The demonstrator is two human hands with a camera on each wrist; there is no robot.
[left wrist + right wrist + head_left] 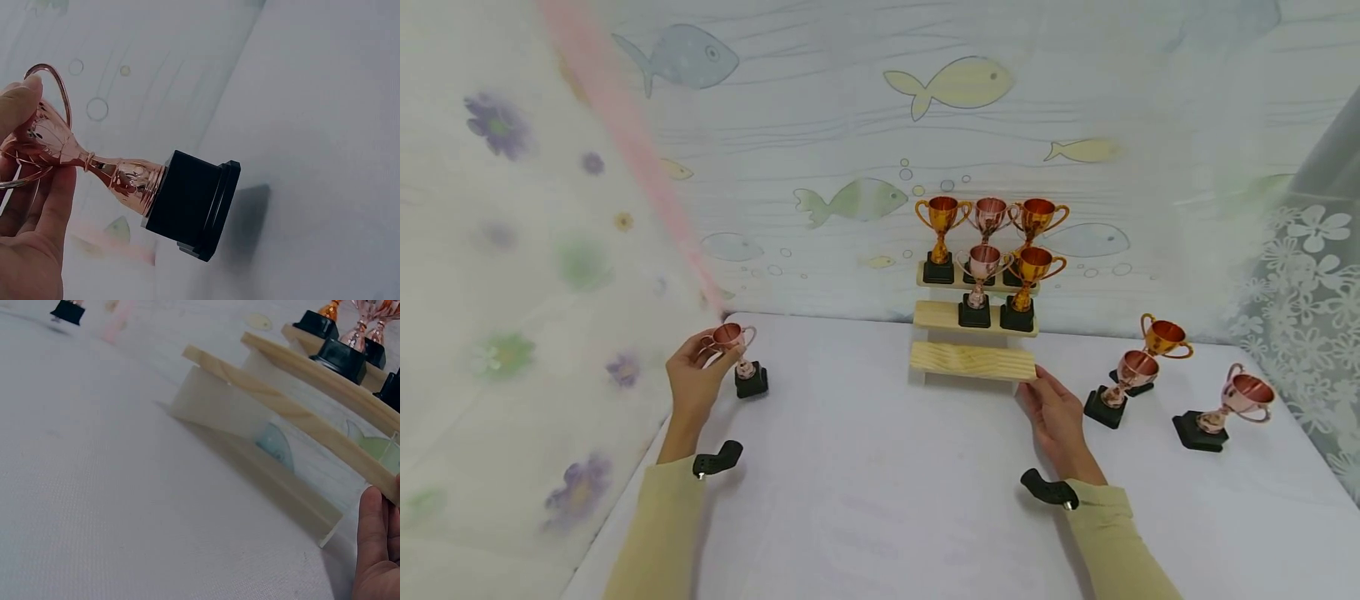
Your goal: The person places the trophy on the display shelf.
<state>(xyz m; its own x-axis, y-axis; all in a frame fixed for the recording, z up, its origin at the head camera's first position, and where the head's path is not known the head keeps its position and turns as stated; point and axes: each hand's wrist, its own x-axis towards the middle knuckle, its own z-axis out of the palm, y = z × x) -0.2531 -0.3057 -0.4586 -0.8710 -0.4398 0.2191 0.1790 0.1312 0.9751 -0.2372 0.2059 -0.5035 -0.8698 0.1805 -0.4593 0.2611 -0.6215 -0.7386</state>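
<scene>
My left hand (718, 350) pinches the bowl of a rose-copper trophy (732, 338) at the table's far left; its black base (190, 209) hangs close over the white table, casting a shadow. In the left wrist view my fingers (57, 194) and thumb wrap round the cup. My right hand (1037, 387) lies flat with straight fingers (374, 550) touching the right end of the lowest step of a three-step wooden stand (973, 360). That step is bare. Two trophies (981, 267) stand on the middle step, three (990, 215) on the top one.
Three loose trophies stand right of the stand: a gold one (1163, 337), a rose one (1135, 371) and another rose one (1243, 396). A fish-print backdrop (850, 200) closes the back, with flowered curtains at the left (512, 292) and right (1307, 275). A white cloth covers the table (880, 500).
</scene>
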